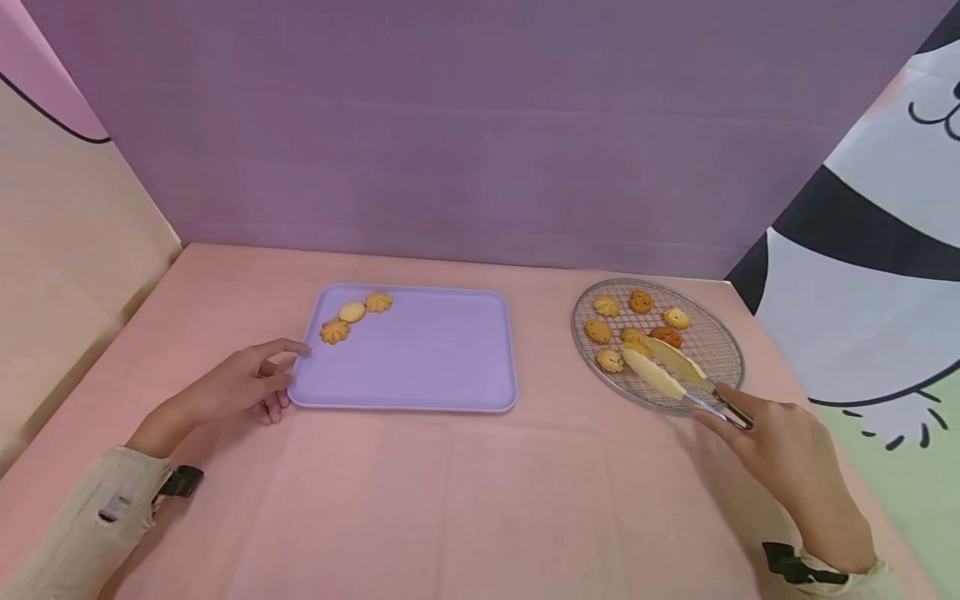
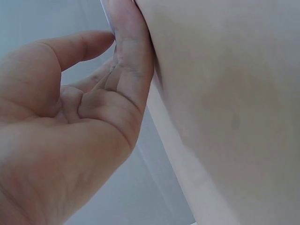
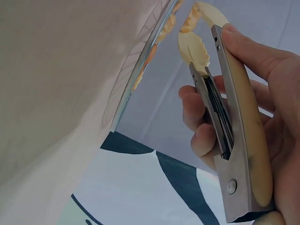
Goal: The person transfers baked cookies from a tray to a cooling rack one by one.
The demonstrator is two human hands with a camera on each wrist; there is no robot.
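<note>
Picking step, apparently: right hand (image 1: 791, 446) is clamping the tongs (image 1: 678, 371), tips pinching a cookie (image 3: 191, 19) over the round cooling rack (image 1: 712, 350), inside its near edge. Next move is seemingly calling for light squeezing, clearing neighbouring cookies (image 1: 598, 331). Left hand (image 1: 238, 382), well apart, is touching the lilac tray's (image 1: 420, 358) left edge, fingers relaxed. Pinched cookie is looking golden, ridged.

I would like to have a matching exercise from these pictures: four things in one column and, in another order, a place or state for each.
Things
1. left hand
2. right hand
3. purple tray
4. round wire rack

Places and states
A. grips the tongs
B. lies to the right of the tray, with more than five cookies
C. is at the tray's left edge
D. bears three cookies

Right pairs: 1-C, 2-A, 3-D, 4-B
</note>
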